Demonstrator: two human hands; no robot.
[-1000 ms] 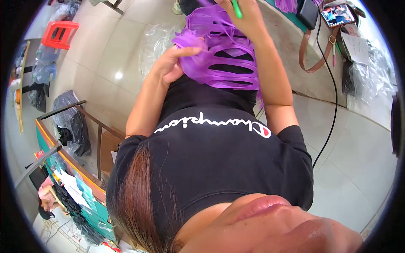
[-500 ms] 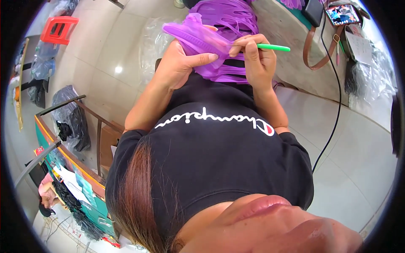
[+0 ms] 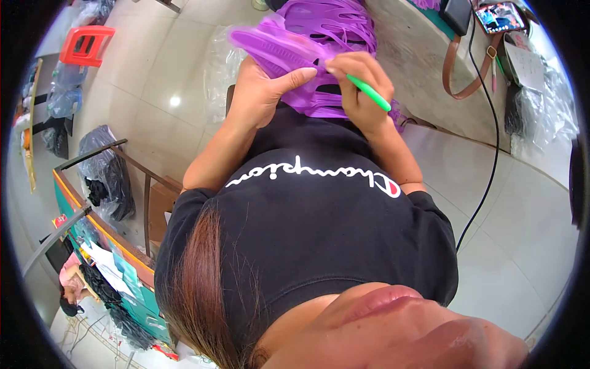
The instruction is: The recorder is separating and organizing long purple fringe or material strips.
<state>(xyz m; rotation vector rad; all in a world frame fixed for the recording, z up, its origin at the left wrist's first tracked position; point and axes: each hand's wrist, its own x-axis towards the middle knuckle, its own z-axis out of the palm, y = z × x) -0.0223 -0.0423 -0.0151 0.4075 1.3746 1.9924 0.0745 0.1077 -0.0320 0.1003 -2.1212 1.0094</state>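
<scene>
My left hand [image 3: 261, 92] is closed on a soft purple ribbed piece [image 3: 276, 52], thumb pressed on its face and fingers hidden behind it. Closed round a slim green-handled tool [image 3: 370, 93], my right hand [image 3: 362, 86] has its fingertips against the right edge of that piece. The tool's handle slants down and right; its working tip is hidden by the fingers. Beyond both hands, a heap of purple strappy pieces [image 3: 332, 24] lies over my lap. Purple strips also hang below the held piece.
A pale table [image 3: 412, 67] at the upper right holds a phone [image 3: 501, 18], a brown strap [image 3: 452, 74] and clear plastic bags [image 3: 541, 111]. A black cable [image 3: 495, 141] hangs down the right. Left are a red stool [image 3: 87, 46], a green-topped table [image 3: 147, 295] and a co-worker [image 3: 72, 283].
My right hand has turned and moved slightly left, swinging the green handle from nearly level to slanting downward. The purple piece has shifted slightly up and left.
</scene>
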